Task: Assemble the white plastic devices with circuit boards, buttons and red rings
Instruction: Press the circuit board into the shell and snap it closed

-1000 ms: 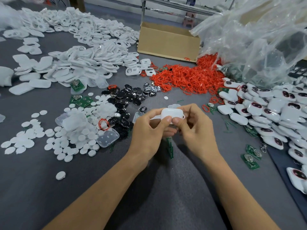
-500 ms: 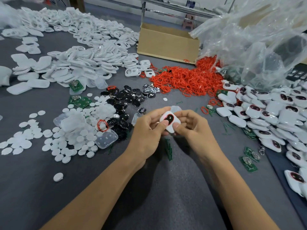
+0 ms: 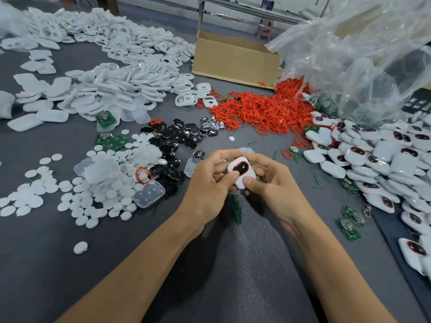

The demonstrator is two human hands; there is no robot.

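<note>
White and red-ringed, one closed device (image 3: 241, 172) sits at centre in our two hands. Left hand (image 3: 210, 187) and right hand (image 3: 272, 183) both curl round it, thumbs pressing its near end. We judge this unit nearly done. Dozens of finished ones (image 3: 373, 157) pile right. Far and left lie red rings (image 3: 263, 110), shells (image 3: 116, 85) and black buttons (image 3: 177, 141), too many to count.

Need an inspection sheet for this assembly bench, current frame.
Surface: grey fabric-covered table, strewn with parts.
Job's things: white plastic device with red-ringed black button, held mid-table; heap of red rings behind it; black oval buttons left of the rings; green circuit boards at right; finished white devices piled right.
Clutter: white round discs, left; clear plastic bag, far right.
Hands: left hand and right hand both grip the device.
Cables: nothing seen.
Surroundings: brown cardboard box at far edge.
</note>
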